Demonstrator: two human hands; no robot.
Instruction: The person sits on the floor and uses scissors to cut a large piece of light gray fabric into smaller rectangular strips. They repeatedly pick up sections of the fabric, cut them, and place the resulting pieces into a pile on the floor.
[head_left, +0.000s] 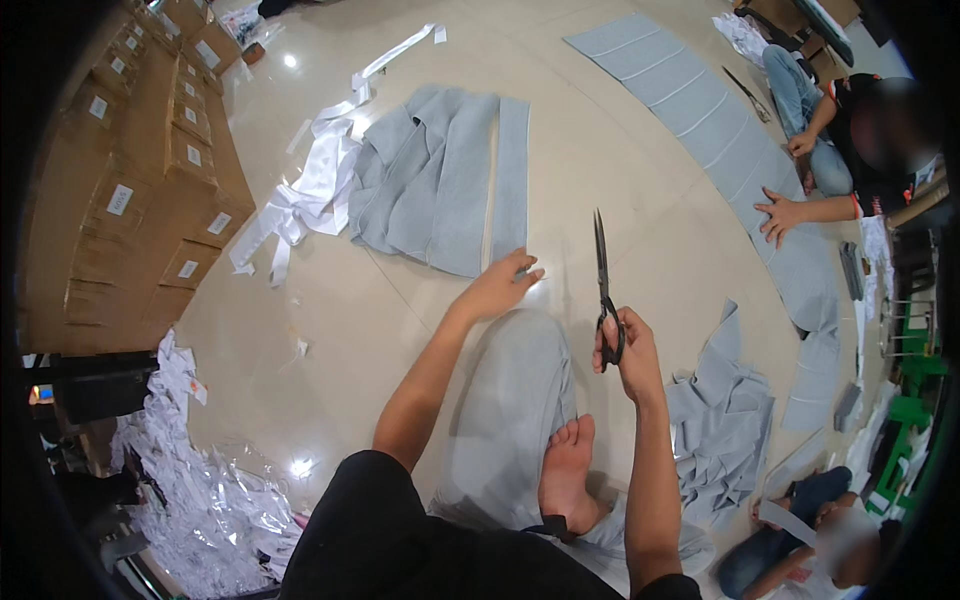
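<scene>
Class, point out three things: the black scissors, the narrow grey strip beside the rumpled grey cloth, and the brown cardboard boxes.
Black scissors (pixel 603 272): head view, on the blades near the pivot.
Narrow grey strip (pixel 511 175): head view, on its middle.
Brown cardboard boxes (pixel 150 235): head view, on a side in mid-stack.

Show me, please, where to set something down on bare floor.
Bare floor lies between the narrow grey strip and the long grey panel, beyond the scissors. Another patch lies between the left forearm and the white heap. It is crowded at the piled grey strips and where white fabric meets the grey cloth.
</scene>
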